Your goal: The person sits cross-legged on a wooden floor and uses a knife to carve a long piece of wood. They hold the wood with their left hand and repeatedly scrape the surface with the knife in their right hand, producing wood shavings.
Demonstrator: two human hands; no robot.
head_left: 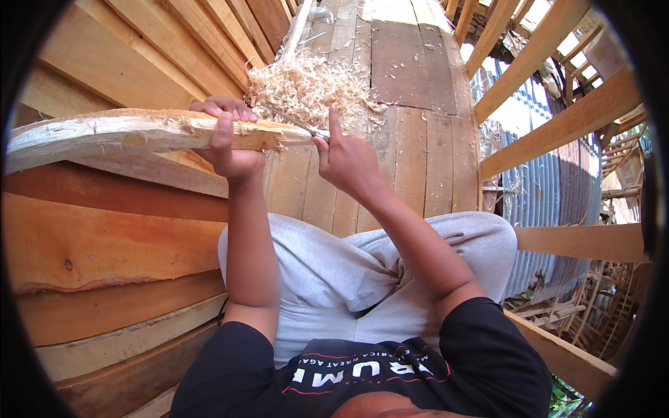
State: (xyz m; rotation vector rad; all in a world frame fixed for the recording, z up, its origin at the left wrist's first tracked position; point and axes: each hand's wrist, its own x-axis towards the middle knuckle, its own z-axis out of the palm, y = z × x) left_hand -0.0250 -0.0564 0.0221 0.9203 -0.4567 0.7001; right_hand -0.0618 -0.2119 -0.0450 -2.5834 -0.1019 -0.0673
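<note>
A long, curved piece of pale wood stretches from the left edge toward the middle, its roughly shaved end pointing right. My left hand is wrapped round it near that end, thumb on the near side and fingers over the far side. In my right hand is a knife, gripped with the index finger stretched out forward. Its thin blade reaches left along the far side of the wood's tip; part of the blade is hidden, and the fist covers most of the handle.
Curled wood shavings lie heaped on the plank floor beyond my hands. Stacked boards rise close on the left. Wooden rails and corrugated metal sheets stand at the right. My crossed legs are below the hands.
</note>
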